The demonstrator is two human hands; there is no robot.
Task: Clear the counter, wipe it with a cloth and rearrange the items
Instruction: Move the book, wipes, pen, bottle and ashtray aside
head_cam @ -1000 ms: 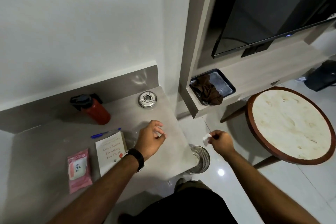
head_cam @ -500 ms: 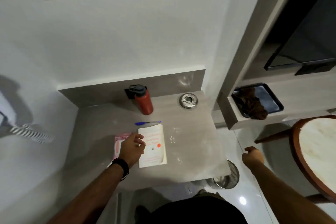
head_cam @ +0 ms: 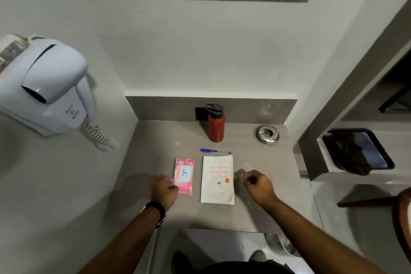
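Head view of the grey counter (head_cam: 262, 211) with both of my hands over it. My left hand (head_cam: 164, 191), a dark band on its wrist, sits at the near-left edge of the pink wipes packet (head_cam: 184, 176); its fingers are curled and their tips meet the packet's left side, though I cannot tell whether they pinch it or only touch it. My right hand (head_cam: 258, 186) rests just right of the white book (head_cam: 217, 180), loosely fisted with fingers drawn together, nothing visible inside it, and apart from the book's edge. Packet and book lie flat, side by side. A blue pen (head_cam: 215, 151) lies just beyond the book's far edge. The red bottle (head_cam: 216, 125) stands upright near the back wall, a round metal ashtray (head_cam: 267, 133) to its right. The brown cloth (head_cam: 347, 155) lies in a dark tray (head_cam: 378, 158) on the shelf at right, off the counter.
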